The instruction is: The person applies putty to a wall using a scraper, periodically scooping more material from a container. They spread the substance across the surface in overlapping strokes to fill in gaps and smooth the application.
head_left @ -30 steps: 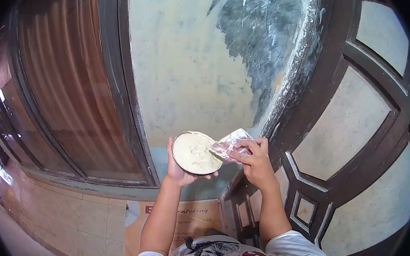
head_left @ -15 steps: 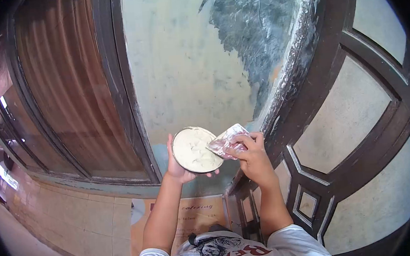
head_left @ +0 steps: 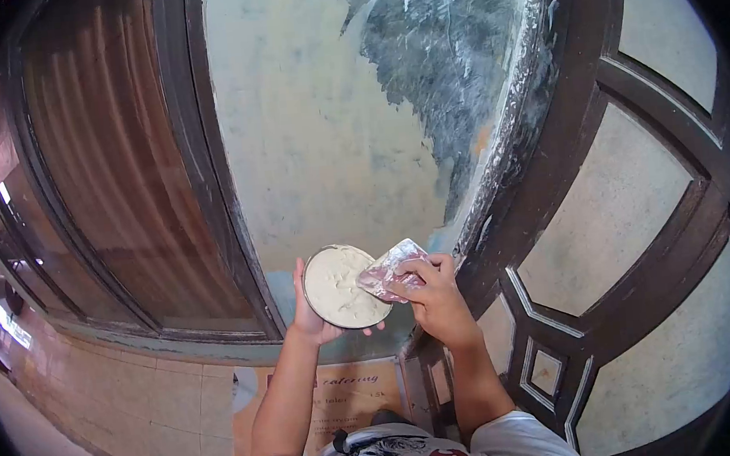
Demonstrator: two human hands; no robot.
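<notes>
My left hand (head_left: 310, 316) is wrapped round the underside and left rim of a shallow round bowl, tilted toward me. Thick off-white paste (head_left: 335, 283), with dents and ridges in its surface, fills the bowl (head_left: 344, 325). In my right hand (head_left: 433, 295) is a flat, reddish, paste-smeared scraper (head_left: 392, 267), pinched between thumb and fingers. Its lower left edge touches the paste at the bowl's right side. Just beyond my hands stands a wall (head_left: 317, 163) with a pale coat over its left part and a dark grey, rough patch (head_left: 447, 67) at upper right.
A dark-framed window with a brown curtain (head_left: 111, 162) is on the left. To the right stands a dark wooden door with pale panels (head_left: 612, 208). Below me a printed orange banner (head_left: 355, 379) lies over the tiled floor (head_left: 160, 407).
In the view, the bowl and both hands sit slightly lower and farther left. The scraper has shifted a little farther over the paste. The whole scene has also moved slightly left.
</notes>
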